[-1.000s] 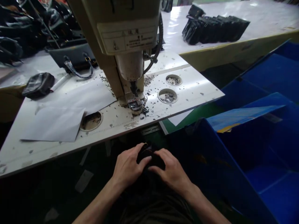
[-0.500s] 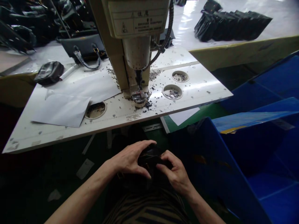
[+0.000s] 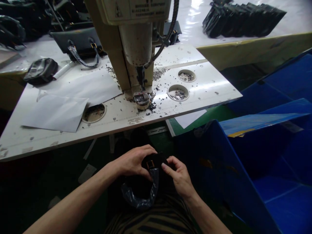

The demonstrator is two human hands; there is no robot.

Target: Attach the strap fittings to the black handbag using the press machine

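Observation:
A black handbag [image 3: 159, 160] is held between my hands at lap height, below the table's front edge. Its curved handle [image 3: 143, 202], wrapped in clear plastic, hangs toward me from a gold-coloured buckle [image 3: 150, 164]. My left hand [image 3: 136, 162] curls round the bag's left side, thumb near the buckle. On the right side, my right hand [image 3: 179, 175] pinches the bag between thumb and bent fingers. Much of the bag is lost against dark clothing.
A sewing machine [image 3: 136, 42] stands on a white table [image 3: 207, 87] with scraps and paper sheets [image 3: 56, 112]. Behind are a black handbag [image 3: 80, 42], a small dark pouch [image 3: 41, 71] and a row of black wrapped items [image 3: 243, 21]. Blue bins [image 3: 234, 169] stand at right.
The bag has turned in my hands, so its buckle and plastic-wrapped handle now show. Both hands keep their hold. The view has shifted slightly, with the table lower left.

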